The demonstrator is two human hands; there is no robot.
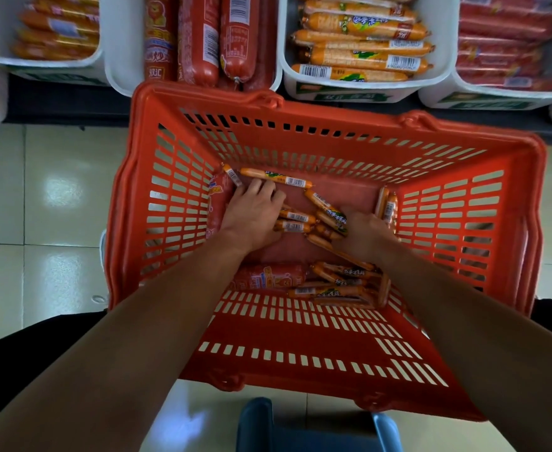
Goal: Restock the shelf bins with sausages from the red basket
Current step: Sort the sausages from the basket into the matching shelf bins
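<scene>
Both hands are being held down inside the red basket (300, 324), among loose orange sausages (276, 177). The left hand (251, 213) is being laid flat with fingers spread over them; the right hand (364, 234) is being curled, its grip not discernible. White shelf bins (359, 83) are being shown just beyond the basket.

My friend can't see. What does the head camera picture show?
Both hands, left hand and right hand, reach into a red basket among thin orange sausages. White shelf bins of sausages sit beyond it.
</scene>
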